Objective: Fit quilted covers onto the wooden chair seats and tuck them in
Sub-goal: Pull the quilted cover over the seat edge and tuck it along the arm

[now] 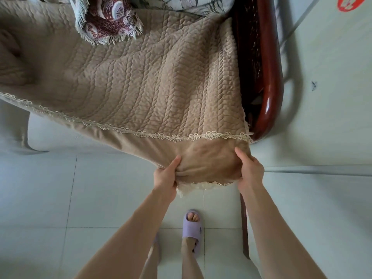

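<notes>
Both bare forearms reach forward and down from the bottom edge of the view, converging on the front flap of the tan quilted cover [151,77]. Our left hand [166,176] grips a bunched fold of that flap, thumb lying up along the cloth and fingers curled beneath it. Just to its right, our right hand [250,172] clutches the flap's corner the same way, thumb on top. The cloth sags between the two hands, and a frilled lace edge [199,186] gathers just below them.

Beyond the hands, the cover spreads over the seat, with a lace trim [181,137] running along its front edge. Past the right hand rises a glossy dark red wooden armrest [269,77]. Far ahead of the left hand lies a fringed maroon cushion [108,19], with a floral pillow [197,3] beside it, cut off by the top edge.

The fingers of both hands are hidden under the fabric. The seat itself is covered completely. Below the hands, a lilac slipper [192,228] stands on the pale tiled floor [60,198]; the other foot is mostly hidden behind the left forearm.
</notes>
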Demonstrator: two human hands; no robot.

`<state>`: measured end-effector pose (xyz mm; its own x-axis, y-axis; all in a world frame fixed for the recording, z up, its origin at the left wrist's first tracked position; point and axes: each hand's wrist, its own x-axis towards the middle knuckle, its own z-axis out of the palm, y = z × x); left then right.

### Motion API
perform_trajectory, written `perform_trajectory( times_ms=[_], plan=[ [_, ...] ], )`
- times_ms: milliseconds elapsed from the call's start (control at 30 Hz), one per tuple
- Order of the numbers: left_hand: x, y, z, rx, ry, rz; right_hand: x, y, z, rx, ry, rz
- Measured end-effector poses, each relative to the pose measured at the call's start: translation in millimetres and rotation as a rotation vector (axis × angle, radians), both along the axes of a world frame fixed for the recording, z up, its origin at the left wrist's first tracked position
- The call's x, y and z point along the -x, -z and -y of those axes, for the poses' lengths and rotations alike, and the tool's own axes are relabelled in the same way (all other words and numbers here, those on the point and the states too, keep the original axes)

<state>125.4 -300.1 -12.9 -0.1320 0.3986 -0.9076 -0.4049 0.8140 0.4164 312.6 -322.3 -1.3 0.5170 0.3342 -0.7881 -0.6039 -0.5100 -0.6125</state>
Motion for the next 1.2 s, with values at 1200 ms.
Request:
perform_trajectory(
  times_ms=[1200],
  plan=[
    [-1, 14, 31, 0.087, -0.056, -0.009, 50, 21, 41, 0.275, 0.097, 0.158]
  ],
)
